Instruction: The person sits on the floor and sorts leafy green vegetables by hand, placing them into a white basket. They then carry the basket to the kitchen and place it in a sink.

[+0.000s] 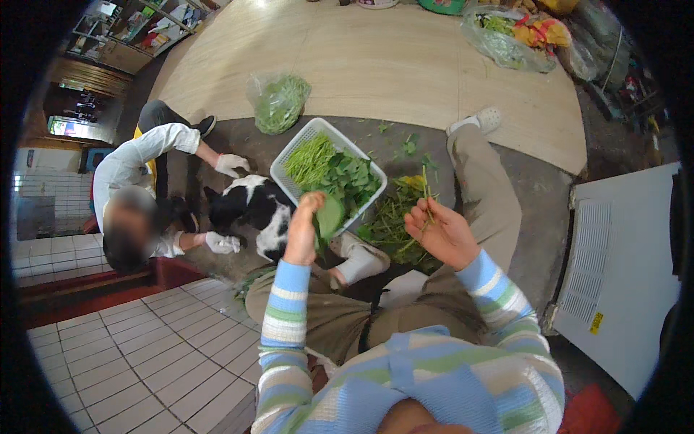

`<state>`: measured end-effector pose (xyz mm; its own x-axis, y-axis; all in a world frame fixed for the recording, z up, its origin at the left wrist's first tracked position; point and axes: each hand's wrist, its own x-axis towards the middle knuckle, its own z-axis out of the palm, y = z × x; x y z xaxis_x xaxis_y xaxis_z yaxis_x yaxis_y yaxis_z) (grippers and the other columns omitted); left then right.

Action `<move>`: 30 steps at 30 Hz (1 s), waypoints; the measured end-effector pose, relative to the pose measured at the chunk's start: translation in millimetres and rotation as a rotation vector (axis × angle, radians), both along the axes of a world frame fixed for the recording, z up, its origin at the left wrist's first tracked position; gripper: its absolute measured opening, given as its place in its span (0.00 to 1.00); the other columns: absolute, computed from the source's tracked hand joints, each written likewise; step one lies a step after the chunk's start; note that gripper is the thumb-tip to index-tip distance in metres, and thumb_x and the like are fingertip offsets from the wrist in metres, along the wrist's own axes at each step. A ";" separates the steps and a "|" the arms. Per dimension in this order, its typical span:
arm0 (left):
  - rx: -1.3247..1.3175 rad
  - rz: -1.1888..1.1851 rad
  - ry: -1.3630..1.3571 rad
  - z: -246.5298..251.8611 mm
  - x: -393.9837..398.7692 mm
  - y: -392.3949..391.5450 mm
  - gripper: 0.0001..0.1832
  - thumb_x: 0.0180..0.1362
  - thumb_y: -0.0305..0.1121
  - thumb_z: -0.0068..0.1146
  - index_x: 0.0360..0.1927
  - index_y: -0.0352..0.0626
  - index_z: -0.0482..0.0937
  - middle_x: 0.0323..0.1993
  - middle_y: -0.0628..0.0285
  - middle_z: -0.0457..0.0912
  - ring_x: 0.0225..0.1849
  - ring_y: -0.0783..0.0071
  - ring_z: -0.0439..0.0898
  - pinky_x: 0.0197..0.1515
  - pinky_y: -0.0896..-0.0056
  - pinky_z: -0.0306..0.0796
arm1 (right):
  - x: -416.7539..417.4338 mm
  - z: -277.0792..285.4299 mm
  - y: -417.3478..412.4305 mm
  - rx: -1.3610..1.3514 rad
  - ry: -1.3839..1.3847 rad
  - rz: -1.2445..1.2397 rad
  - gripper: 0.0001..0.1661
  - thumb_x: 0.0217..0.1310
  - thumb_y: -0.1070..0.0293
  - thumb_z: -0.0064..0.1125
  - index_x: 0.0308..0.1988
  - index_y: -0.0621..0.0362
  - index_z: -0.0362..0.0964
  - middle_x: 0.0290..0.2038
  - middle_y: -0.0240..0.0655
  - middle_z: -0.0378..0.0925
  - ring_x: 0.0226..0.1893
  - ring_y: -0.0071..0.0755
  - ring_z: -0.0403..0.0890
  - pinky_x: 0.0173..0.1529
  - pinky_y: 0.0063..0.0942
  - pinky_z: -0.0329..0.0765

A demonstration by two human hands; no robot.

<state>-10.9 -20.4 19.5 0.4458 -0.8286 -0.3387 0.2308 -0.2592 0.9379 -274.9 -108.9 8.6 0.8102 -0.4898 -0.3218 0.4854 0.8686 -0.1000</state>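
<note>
My left hand (302,229) holds a broad green leaf (329,218) over the near edge of a white plastic basket (356,148). In the basket lie trimmed green stems (310,161) on one side and dark leafy greens (353,174) on the other. My right hand (442,232) pinches thin green stems (425,182) between thumb and fingers. Below and beside that hand a loose heap of stems and leaves (398,225) lies on the floor, between my legs.
A black-and-white animal (265,211) lies left of the basket, beside a crouching person's gloved hand (232,165). A clear bag of greens (280,103) stands beyond. Another bag (504,46) lies far right. A white appliance (623,255) stands at right, and white tiles (162,347) at lower left.
</note>
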 end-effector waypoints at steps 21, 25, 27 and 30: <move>0.132 -0.728 -0.627 -38.0 -2.9 -56.7 0.14 0.53 0.40 0.62 0.34 0.40 0.79 0.29 0.57 0.80 0.31 0.65 0.78 0.36 0.67 0.71 | 15.4 -137.4 -11.6 -0.119 0.667 0.002 0.23 0.68 0.64 0.46 0.58 0.59 0.56 0.35 0.33 0.72 0.35 0.31 0.74 0.40 0.30 0.71; 0.487 -0.650 -0.697 -74.0 79.1 -95.2 0.16 0.55 0.42 0.60 0.38 0.40 0.77 0.32 0.53 0.80 0.32 0.61 0.78 0.39 0.64 0.71 | 32.8 -230.9 -32.6 -0.377 1.558 0.442 0.35 0.63 0.59 0.52 0.64 0.61 0.52 0.50 0.43 0.74 0.49 0.47 0.75 0.52 0.40 0.70; 0.466 -0.738 -0.849 -99.8 103.5 -105.6 0.18 0.57 0.42 0.58 0.41 0.38 0.74 0.33 0.50 0.80 0.33 0.55 0.78 0.39 0.60 0.71 | 23.9 -275.7 -61.5 -0.579 1.786 0.531 0.36 0.59 0.58 0.55 0.63 0.60 0.57 0.54 0.47 0.73 0.54 0.52 0.73 0.56 0.42 0.69; 0.355 -0.809 -1.003 -146.6 122.3 -106.6 0.16 0.60 0.40 0.54 0.42 0.38 0.72 0.37 0.49 0.77 0.39 0.52 0.77 0.42 0.57 0.69 | 6.7 -332.1 -116.0 -0.613 1.914 0.300 0.22 0.56 0.60 0.58 0.49 0.58 0.74 0.43 0.45 0.79 0.46 0.49 0.78 0.52 0.40 0.73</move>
